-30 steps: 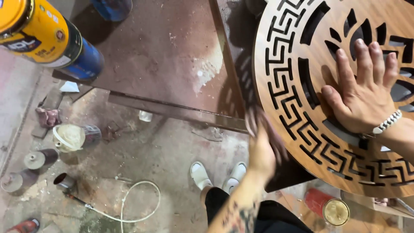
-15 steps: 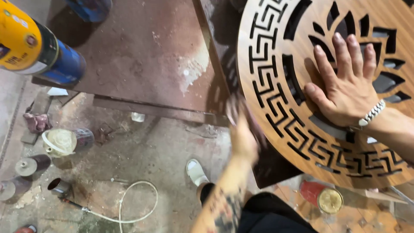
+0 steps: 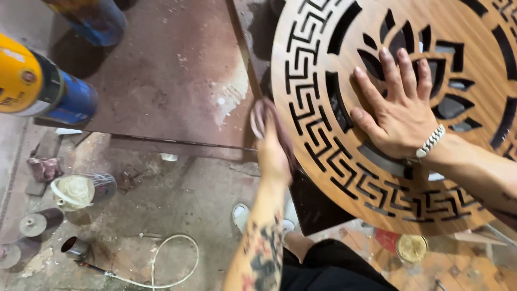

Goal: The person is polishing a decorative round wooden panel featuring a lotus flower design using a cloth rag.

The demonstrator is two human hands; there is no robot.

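Observation:
A round wooden panel (image 3: 283, 70) with cut-out key pattern and petal shapes fills the upper right and rests on a brown metal table (image 3: 161, 70). My right hand (image 3: 398, 116) lies flat on the panel with fingers spread; a silver bracelet sits at its wrist. My left hand (image 3: 272, 153), on a tattooed forearm, presses a small reddish-brown sanding sheet (image 3: 261, 116) against the panel's left rim.
A yellow and blue spray can (image 3: 37, 89) stands at the table's left edge, another can (image 3: 91, 19) behind it. On the dusty floor lie several tins (image 3: 75, 191), a white cable (image 3: 161, 264) and a round lid (image 3: 412, 248). My shoe (image 3: 242, 215) shows below.
My left hand has slid with the sheet up along the panel's left rim. My right hand has stayed flat on the panel.

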